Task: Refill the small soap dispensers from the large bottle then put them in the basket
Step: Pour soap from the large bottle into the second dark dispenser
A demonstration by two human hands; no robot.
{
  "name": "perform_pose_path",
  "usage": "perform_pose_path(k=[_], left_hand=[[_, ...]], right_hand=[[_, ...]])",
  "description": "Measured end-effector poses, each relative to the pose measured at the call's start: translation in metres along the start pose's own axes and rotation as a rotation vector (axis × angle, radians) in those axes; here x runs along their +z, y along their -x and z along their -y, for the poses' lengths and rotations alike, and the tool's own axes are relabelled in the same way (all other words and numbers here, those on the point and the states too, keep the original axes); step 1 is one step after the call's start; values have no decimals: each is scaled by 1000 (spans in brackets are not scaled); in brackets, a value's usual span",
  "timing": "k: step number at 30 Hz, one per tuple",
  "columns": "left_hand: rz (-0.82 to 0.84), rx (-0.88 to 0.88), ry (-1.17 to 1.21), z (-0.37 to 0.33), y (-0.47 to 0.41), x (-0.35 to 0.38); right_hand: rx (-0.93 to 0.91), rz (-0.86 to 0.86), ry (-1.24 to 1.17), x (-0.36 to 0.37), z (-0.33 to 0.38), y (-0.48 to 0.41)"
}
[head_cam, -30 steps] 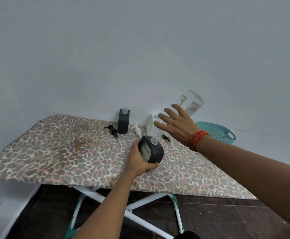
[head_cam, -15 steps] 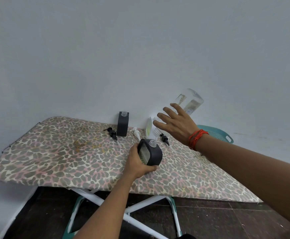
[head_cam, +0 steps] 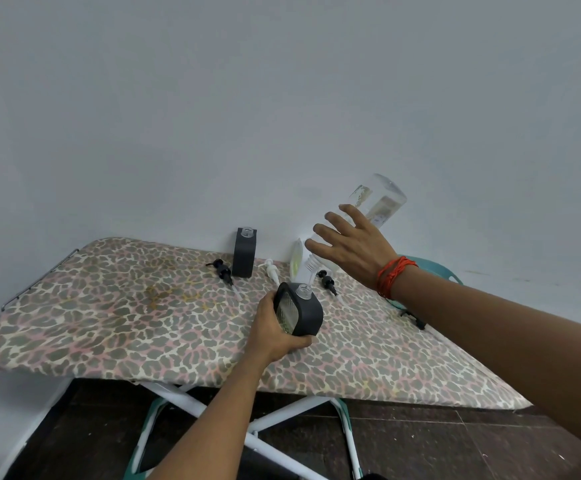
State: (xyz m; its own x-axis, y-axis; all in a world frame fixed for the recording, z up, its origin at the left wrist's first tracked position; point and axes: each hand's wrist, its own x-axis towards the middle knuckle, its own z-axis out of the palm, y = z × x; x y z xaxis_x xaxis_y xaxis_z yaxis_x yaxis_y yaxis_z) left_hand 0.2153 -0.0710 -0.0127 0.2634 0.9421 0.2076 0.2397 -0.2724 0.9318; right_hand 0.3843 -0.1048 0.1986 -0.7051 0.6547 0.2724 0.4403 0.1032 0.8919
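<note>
Your left hand [head_cam: 271, 329] grips the dispenser [head_cam: 303, 311] by its base. Your right hand [head_cam: 351, 252] holds the bottle [head_cam: 381, 202] neck-down just above the dispenser's mouth. Fingers probably wrapped, palm side hidden.

Soft, even, rather dim light fills the view and casts no hard shadows. The wall [head_cam: 282, 98] reads flat grey-blue and darkens toward the corners. The large bottle [head_cam: 379, 199], toward 2 o'clock, carries faint pale glints, and the small soap dispenser [head_cam: 299, 310] has a dull sheen. Wide-angle distortion bends the ironing board [head_cam: 109, 306] edge at 8 o'clock. The floor [head_cam: 420, 445] at 6 o'clock is murky.
</note>
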Motion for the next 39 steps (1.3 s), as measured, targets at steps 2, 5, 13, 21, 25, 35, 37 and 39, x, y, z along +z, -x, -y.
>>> perform_pose_path(k=[2,5,13,21,25,35,37,39], left_hand=[[0,-2,0,0,0,0],[5,-3,3,-1,0,-1],[12,-20,0,0,0,-1],[13,-19,-2,1,0,-1],[19,-30,-4,0,0,-1],[22,-33,-11,-1,0,-2],[24,-31,-6,-1,0,-2],[24,-28,-1,0,0,-2]], right_hand=[[-1,-4,-4,-1,0,-1],[-4,-19,-5,1,2,-1],[-14,-19,-35,9,19,2],[-14,6,-50,14,32,1],[5,-13,-49,12,21,0],[14,63,-83,11,37,9],[32,62,-79,13,35,8],[48,66,-86,15,33,7]])
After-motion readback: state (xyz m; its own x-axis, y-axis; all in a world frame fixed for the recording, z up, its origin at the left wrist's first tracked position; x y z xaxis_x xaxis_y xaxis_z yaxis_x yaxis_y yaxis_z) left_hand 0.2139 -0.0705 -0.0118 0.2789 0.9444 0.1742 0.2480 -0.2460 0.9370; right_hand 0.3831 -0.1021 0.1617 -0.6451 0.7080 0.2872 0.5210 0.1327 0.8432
